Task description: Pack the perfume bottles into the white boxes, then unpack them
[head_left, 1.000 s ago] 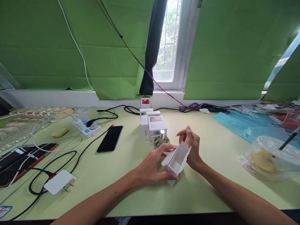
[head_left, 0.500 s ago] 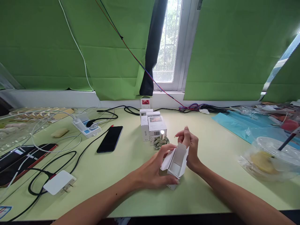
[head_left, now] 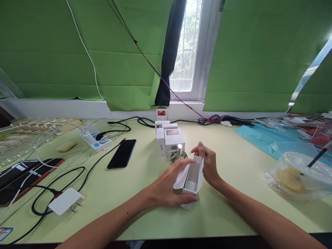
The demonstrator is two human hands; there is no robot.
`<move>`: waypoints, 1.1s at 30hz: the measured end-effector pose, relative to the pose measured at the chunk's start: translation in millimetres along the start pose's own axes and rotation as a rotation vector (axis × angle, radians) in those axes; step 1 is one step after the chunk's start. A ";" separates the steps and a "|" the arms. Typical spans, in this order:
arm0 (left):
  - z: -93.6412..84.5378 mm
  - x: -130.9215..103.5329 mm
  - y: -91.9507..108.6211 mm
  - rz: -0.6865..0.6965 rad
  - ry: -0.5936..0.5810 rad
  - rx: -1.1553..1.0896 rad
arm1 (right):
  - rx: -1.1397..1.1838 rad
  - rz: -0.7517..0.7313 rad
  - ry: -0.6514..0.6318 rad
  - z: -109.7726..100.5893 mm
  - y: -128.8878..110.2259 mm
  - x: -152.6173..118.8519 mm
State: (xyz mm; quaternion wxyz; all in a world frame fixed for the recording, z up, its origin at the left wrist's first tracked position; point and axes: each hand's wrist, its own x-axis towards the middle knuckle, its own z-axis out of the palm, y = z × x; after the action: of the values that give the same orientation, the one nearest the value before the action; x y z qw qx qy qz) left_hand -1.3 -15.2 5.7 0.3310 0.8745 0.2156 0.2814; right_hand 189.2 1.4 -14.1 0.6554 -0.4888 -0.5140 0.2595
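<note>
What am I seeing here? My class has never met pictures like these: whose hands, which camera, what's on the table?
No machine: these are one person's bare hands, and every picture comes from a camera worn on the head. The left hand holds an open white box, flaps spread; the right hand is close beside it, though whether it touches is unclear. On the table, a glass bottle stands just beyond, before a cluster of white boxes. A phone and charger lie left, a lidded cup right.
</note>
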 end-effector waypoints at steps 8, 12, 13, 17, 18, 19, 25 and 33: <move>-5.6 0.1 -2.4 -0.022 0.011 0.051 | -0.185 -0.058 -0.068 -4.3 1.8 8.6; -5.3 1.1 0.2 -0.029 0.001 0.037 | -0.239 -0.096 -0.163 -5.3 1.0 10.4; -5.0 1.3 0.5 -0.026 0.005 0.031 | -0.244 -0.107 -0.182 -5.2 0.9 10.4; -4.6 1.6 1.1 -0.034 0.005 0.026 | -0.259 -0.136 -0.213 -3.6 0.9 9.7; -4.7 1.7 1.3 -0.037 0.003 0.024 | -0.262 -0.131 -0.219 -3.2 0.9 9.6; -4.8 1.8 1.6 -0.035 0.001 0.021 | -0.264 -0.124 -0.225 -2.9 0.8 9.6; -5.1 2.6 1.2 -0.011 -0.011 -0.004 | -0.275 -0.101 -0.276 -2.9 2.3 11.5; -5.4 4.3 5.8 0.012 -0.004 -0.031 | -0.270 -0.102 -0.350 -4.5 3.6 12.2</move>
State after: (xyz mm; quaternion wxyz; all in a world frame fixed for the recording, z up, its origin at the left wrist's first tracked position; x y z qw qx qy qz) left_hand -0.4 -14.2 14.6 0.3433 0.8711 0.2052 0.2850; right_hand 198.0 11.3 -12.2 0.4973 -0.4930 -0.6739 0.2358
